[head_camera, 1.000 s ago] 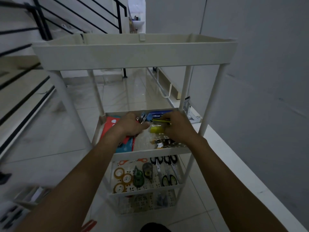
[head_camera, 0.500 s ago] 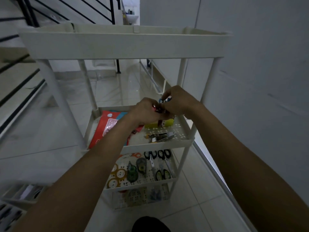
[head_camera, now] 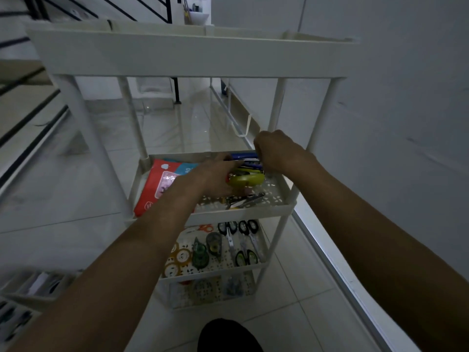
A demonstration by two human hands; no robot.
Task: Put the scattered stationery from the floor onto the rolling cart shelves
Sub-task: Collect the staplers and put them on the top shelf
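Observation:
The white rolling cart [head_camera: 193,54] stands in front of me, its top tray at chest height. Its second shelf [head_camera: 243,212] carries a red packet [head_camera: 157,184], a yellow-green stapler [head_camera: 250,179], blue staplers [head_camera: 243,156] and metal clips [head_camera: 245,199]. My left hand [head_camera: 215,177] reaches under the top tray and grips the left end of the yellow-green stapler. At the shelf's back right corner my right hand [head_camera: 278,153] is curled, knuckles up, and pinches the end of a blue stapler; its fingertips are hidden.
The third shelf holds black-handled scissors [head_camera: 238,228], tape rolls [head_camera: 177,261] and correction tape dispensers [head_camera: 201,255]; a bottom shelf [head_camera: 210,288] sits below. Open boxes [head_camera: 30,288] lie on the floor at lower left. A wall runs close on the right, a stair railing on the left.
Both hands have come apart and dropped from above the shelf into it. The left went down to the yellow-green stapler, the right back to the blue staplers.

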